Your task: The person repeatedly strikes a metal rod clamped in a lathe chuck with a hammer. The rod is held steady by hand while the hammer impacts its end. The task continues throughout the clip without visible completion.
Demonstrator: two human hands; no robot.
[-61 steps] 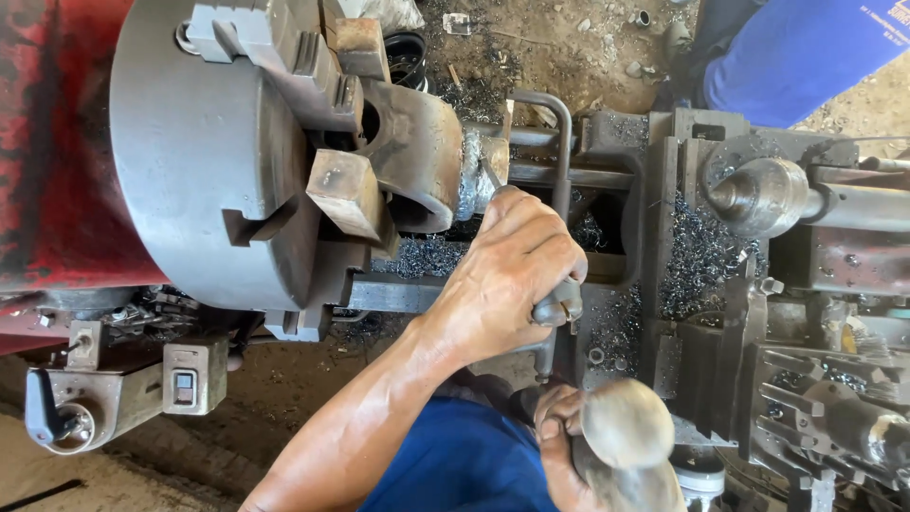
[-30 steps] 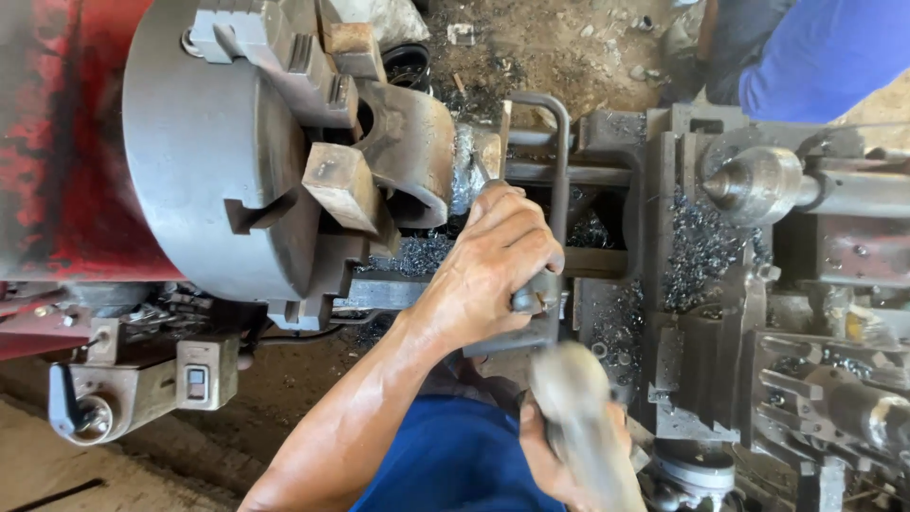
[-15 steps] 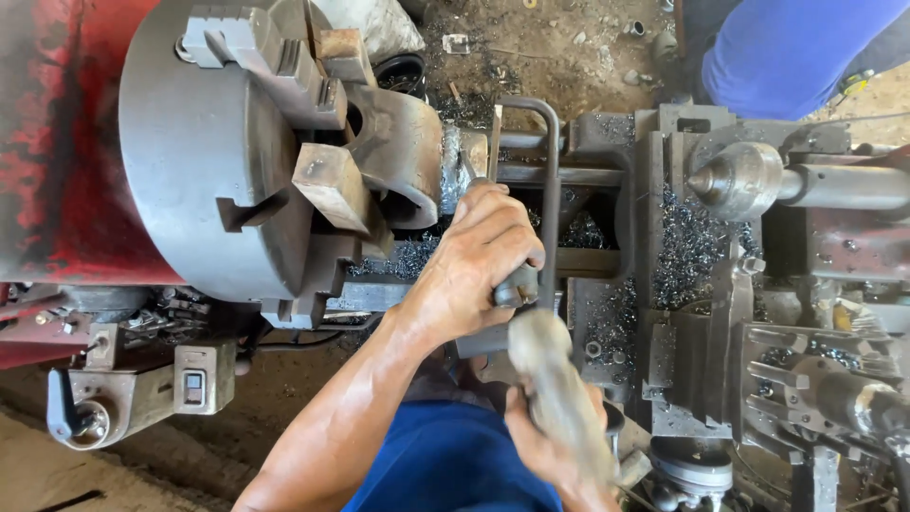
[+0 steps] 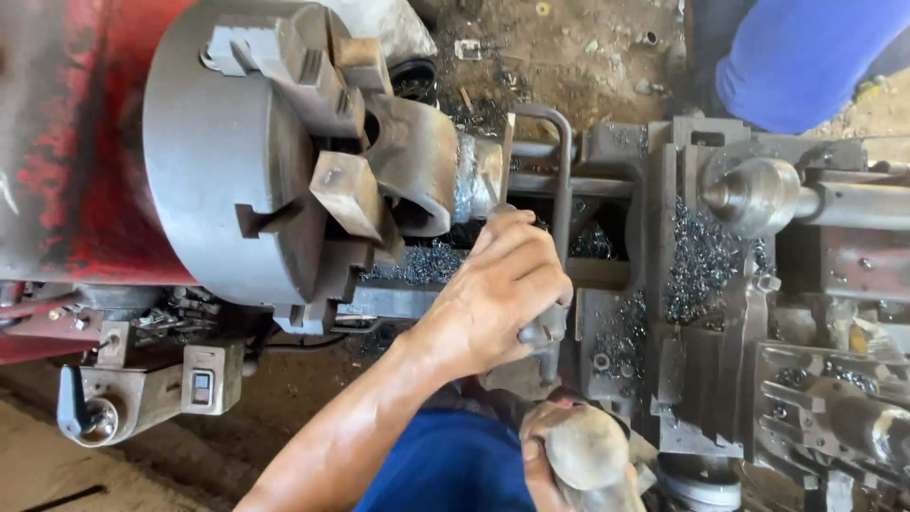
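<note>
Swarf-strewn lathe bed [image 4: 701, 275], chuck [image 4: 246, 152] beside, hands: left [image 4: 502, 294] gripping handle [image 4: 545, 327], right [image 4: 569, 455] clutching hammer [image 4: 588, 465]

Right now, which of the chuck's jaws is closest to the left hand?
The lower jaw, the blocky one pointing down and right beside the clamped workpiece; it sits nearest the left hand. The upper jaw is farther up.

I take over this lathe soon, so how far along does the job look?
Done: the workpiece sits clamped in the chuck, its end looks bright, and chips litter the carriage. In hand: the left hand grips a small handle, and the right hand holds a blurred rounded metal head, perhaps a hammer. Left: unclear. The pointed centre stands apart from the workpiece.
</note>
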